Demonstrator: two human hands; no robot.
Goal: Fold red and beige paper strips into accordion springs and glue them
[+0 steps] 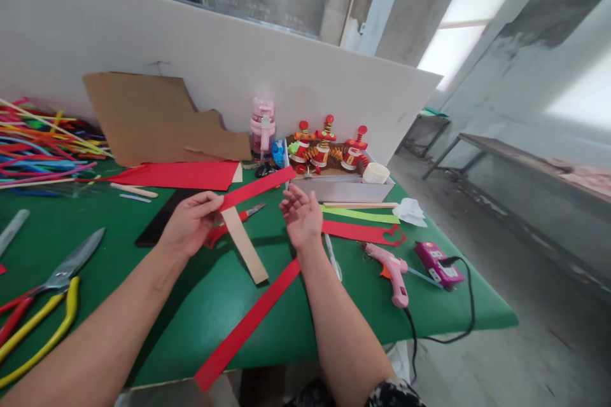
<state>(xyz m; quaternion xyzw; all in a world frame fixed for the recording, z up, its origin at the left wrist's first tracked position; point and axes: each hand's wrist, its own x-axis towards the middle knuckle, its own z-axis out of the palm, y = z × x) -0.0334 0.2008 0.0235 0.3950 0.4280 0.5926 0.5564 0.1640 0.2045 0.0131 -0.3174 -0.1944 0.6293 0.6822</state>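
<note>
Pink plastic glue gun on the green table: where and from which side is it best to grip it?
Probably by its pink handle, with the right hand from the table's near edge: the handle points that way, while the nozzle points away, leftward.

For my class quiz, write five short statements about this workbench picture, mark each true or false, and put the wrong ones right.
1. The left hand holds a red strip. True.
2. The right hand is closed around the pink glue gun. False: that hand is open, and the glue gun lies to its right on the green table.
3. Three figures stand in the white box. True.
4. The pink bottle stands to the right of the white box. False: it stands to the left.
5. The cord leaving the glue gun's handle is black. True.
</note>
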